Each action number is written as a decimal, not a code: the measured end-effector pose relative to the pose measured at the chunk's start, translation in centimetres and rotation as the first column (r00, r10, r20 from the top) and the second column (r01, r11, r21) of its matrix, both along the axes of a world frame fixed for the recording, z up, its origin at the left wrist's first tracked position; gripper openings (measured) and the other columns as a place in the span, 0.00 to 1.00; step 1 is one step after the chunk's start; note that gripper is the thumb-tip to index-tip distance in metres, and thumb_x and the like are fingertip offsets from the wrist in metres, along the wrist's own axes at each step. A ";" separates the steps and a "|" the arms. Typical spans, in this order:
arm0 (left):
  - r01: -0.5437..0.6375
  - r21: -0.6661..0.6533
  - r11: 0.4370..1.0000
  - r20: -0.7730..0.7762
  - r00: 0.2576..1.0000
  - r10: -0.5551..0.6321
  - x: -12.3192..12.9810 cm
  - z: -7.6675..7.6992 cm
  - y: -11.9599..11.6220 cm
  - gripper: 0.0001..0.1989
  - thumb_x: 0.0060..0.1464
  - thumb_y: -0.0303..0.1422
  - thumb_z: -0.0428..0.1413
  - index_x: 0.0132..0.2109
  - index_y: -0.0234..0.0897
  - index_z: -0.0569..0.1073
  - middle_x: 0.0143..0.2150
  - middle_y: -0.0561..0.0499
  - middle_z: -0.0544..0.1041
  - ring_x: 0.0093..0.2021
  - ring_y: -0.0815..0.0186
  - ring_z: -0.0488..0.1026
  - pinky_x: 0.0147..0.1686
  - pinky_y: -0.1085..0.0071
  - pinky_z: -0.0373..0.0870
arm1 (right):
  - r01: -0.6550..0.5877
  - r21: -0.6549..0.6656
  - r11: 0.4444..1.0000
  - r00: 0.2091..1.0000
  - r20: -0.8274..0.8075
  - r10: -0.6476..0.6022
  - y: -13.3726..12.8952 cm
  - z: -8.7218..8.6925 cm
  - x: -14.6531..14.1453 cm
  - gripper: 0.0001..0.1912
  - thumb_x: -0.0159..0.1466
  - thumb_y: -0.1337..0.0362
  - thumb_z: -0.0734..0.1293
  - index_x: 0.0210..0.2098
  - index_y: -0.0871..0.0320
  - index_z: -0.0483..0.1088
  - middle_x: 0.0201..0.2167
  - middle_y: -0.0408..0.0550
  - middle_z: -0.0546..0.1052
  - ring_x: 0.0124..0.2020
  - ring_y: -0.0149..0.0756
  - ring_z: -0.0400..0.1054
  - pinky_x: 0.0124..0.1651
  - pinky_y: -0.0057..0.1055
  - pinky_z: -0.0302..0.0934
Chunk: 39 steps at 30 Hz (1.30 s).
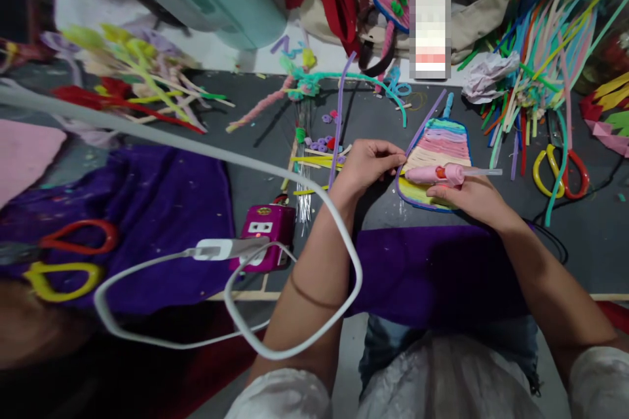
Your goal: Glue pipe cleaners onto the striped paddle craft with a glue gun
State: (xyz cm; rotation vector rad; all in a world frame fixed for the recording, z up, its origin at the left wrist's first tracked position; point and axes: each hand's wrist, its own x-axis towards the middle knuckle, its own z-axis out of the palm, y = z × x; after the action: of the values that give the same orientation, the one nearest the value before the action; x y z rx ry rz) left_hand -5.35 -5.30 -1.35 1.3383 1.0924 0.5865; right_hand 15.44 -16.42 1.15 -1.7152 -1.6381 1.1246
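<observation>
A flat, striped panel of pipe cleaners (445, 149) lies on the dark table, blue along its right edge and with a short blue stem on top. My left hand (368, 160) pinches a purple pipe cleaner (428, 119) at the panel's left edge; its free end sticks up past the fingers. The purple strand follows the lower left rim. Wrapped around a pink glue gun (456, 174), my right hand (476, 198) holds it over the panel, nozzle pointing left toward the left fingertips. A clear glue stick (486, 172) juts from its back.
A magenta power outlet (270, 219) with a white cable (351, 242) sits left. Scissors (574, 173) lie right, below bundled pipe cleaners (540, 78). Another pair of scissors (81, 236) rests on purple cloth (162, 190). A loose purple pipe cleaner (343, 111) stands near my left wrist.
</observation>
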 end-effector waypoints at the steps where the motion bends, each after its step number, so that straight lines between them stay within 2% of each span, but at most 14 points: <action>1: 0.004 -0.002 1.000 0.000 1.000 -0.004 -0.1 0.0 0.0 0.13 0.41 0.39 0.68 0.32 0.33 0.81 0.21 0.54 0.74 0.20 0.73 0.65 0.18 0.76 0.56 | -0.001 0.000 1.000 1.000 0.000 0.001 0.0 0.0 0.0 0.15 0.63 0.52 0.72 0.43 0.53 0.84 0.43 0.46 0.85 0.47 0.45 0.78 0.55 0.38 0.70; 7: 0.013 0.004 1.000 -0.018 1.000 -0.013 -0.3 -0.1 0.1 0.14 0.41 0.40 0.68 0.33 0.34 0.81 0.21 0.54 0.74 0.20 0.73 0.65 0.18 0.76 0.56 | -0.015 0.013 1.000 1.000 0.003 0.015 -0.1 -0.4 0.3 0.16 0.64 0.53 0.72 0.48 0.50 0.84 0.45 0.43 0.85 0.47 0.44 0.78 0.52 0.36 0.70; 12: 0.015 -0.011 1.000 -0.002 1.000 -0.015 -0.4 0.0 0.1 0.16 0.40 0.41 0.69 0.33 0.34 0.82 0.22 0.54 0.75 0.20 0.73 0.65 0.18 0.75 0.56 | -0.035 0.031 0.999 0.999 -0.007 0.035 -0.1 -0.1 0.2 0.11 0.64 0.54 0.71 0.39 0.51 0.84 0.41 0.43 0.85 0.45 0.42 0.78 0.50 0.33 0.69; 16: 0.005 -0.020 1.000 0.010 1.000 -0.005 -0.4 0.1 0.0 0.16 0.39 0.42 0.70 0.33 0.34 0.81 0.22 0.54 0.75 0.21 0.73 0.65 0.18 0.76 0.55 | -0.024 0.011 1.000 0.999 0.035 0.024 -0.1 0.4 -0.1 0.11 0.63 0.55 0.71 0.38 0.52 0.83 0.38 0.43 0.84 0.41 0.41 0.77 0.46 0.32 0.68; 25: 0.018 -0.023 1.000 -0.006 1.000 -0.018 -0.5 0.2 0.0 0.18 0.39 0.43 0.71 0.33 0.34 0.81 0.22 0.54 0.74 0.21 0.73 0.65 0.19 0.75 0.55 | -0.040 0.015 0.999 0.999 -0.020 0.040 -0.3 0.6 0.0 0.11 0.63 0.56 0.71 0.40 0.51 0.84 0.43 0.43 0.85 0.46 0.43 0.78 0.50 0.33 0.69; 32: 0.019 -0.022 1.000 0.000 1.000 -0.019 -0.6 0.1 0.0 0.18 0.40 0.42 0.72 0.33 0.34 0.81 0.23 0.54 0.75 0.21 0.73 0.65 0.18 0.75 0.54 | -0.062 0.016 0.998 0.995 -0.081 0.064 -0.4 0.9 0.0 0.14 0.64 0.56 0.70 0.46 0.48 0.85 0.46 0.40 0.85 0.49 0.42 0.78 0.55 0.33 0.68; 39: 0.025 -0.016 1.000 -0.015 1.000 -0.025 -0.6 0.1 0.1 0.18 0.39 0.43 0.71 0.33 0.34 0.81 0.23 0.54 0.76 0.21 0.72 0.66 0.19 0.75 0.55 | -0.039 0.016 0.999 0.999 -0.002 0.039 -0.5 0.4 0.4 0.12 0.62 0.53 0.72 0.37 0.51 0.85 0.38 0.41 0.85 0.42 0.42 0.78 0.48 0.32 0.70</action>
State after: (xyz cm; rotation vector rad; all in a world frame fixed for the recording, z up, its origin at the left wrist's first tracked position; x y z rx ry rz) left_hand -5.92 -5.25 -1.22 1.3433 1.0887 0.5492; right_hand 15.82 -16.96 1.51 -1.6777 -1.6820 1.1279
